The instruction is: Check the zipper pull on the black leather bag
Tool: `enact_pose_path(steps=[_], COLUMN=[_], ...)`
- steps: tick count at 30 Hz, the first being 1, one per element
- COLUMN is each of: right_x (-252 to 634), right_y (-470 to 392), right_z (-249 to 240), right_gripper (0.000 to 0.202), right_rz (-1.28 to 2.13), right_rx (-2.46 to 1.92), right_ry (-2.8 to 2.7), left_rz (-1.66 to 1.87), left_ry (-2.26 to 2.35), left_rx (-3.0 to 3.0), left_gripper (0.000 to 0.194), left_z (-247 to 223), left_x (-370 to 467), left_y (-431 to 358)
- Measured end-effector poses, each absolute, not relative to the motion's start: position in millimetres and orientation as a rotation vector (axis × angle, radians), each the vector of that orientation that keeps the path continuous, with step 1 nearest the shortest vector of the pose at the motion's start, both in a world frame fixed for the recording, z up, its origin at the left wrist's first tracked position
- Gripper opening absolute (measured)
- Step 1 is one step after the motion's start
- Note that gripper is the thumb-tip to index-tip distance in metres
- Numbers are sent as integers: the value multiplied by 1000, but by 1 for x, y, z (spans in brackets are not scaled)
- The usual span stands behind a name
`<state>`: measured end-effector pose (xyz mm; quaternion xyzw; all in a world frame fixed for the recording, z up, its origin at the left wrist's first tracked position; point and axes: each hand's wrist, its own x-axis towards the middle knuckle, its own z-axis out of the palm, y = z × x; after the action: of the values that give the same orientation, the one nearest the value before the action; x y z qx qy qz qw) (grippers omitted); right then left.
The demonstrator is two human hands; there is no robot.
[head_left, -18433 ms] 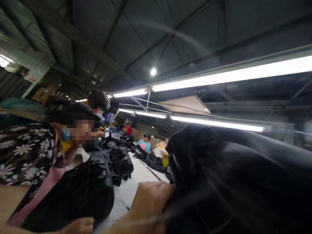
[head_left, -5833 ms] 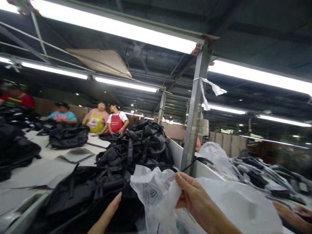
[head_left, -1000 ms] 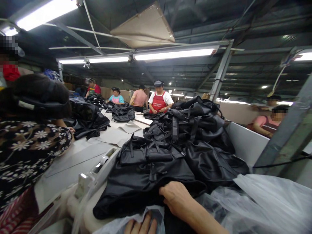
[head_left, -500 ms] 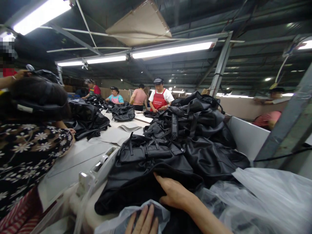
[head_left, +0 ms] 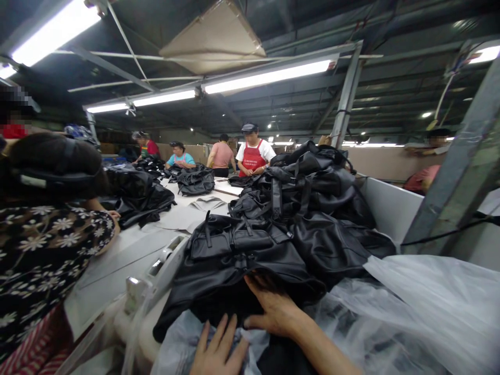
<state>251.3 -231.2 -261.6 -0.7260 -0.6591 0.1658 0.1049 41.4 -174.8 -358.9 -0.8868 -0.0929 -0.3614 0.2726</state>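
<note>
head view, packing bench in a bag workshop. the step in hand appears to be the bagging of a black backpack (head_left: 238, 271): the right hand (head_left: 273, 307), fingers spread and unclenched, presses flat on the near edge of the backpack without gripping it, while the left hand (head_left: 216, 351), likewise flat with fingers extended, rests on the clear plastic bag (head_left: 183, 344) just below that edge. the backpack lies at the near end of a pile of black backpacks (head_left: 308, 192) that rises toward the far side of the bench (head_left: 125, 255); its front pockets and short loop handles face up, its glossy fabric is slack and creased, and its near edge touches the mouth of the plastic bag. the next move, by judgement, calls for a firm grip on both bag mouth and fabric, since the limp material gives little to hold. more clear plastic bags (head_left: 422, 307) lie to the right. a person in a floral top (head_left: 47, 245) stands at left; a person in a red apron (head_left: 253, 155) works at the far end.
</note>
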Motion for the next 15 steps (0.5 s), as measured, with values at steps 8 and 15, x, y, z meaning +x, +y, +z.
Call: enact_pose_path(steps=[8,15], right_x=[257,261], right_y=[-235,-234], right_z=[-261,-267], right_gripper=[80,64], right_rz=[437,284], right_rx=[-2036,-1954], right_ry=[-1851,-1746], left_rz=[-1080,-1208], left_ry=[-638,-616], left_rx=[-2972,-2913], left_gripper=[21,18], left_z=[-344,-284], left_x=[29,45], left_y=[-165,-176])
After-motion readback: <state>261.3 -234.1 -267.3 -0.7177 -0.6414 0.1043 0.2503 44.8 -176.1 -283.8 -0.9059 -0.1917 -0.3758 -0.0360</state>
